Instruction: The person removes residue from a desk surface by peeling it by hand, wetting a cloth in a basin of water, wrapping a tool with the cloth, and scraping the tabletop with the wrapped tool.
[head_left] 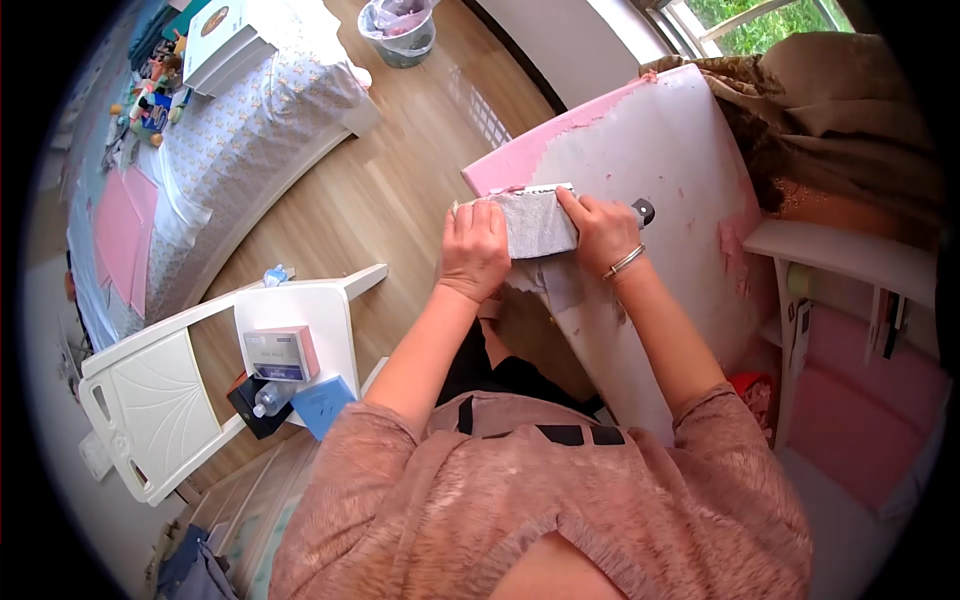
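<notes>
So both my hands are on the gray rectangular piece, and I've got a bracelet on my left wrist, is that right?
Not quite: the bracelet is on the right wrist, as the head view shows. Your left hand and right hand are indeed both on the gray rectangular piece.

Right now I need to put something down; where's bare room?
The peeled white tabletop beyond the right hand, between its pink edge strip and the brown cloth, has bare room, bar pink scraps. So does the wood floor beside the patterned bedspread. The white seat is crowded with boxes.
</notes>
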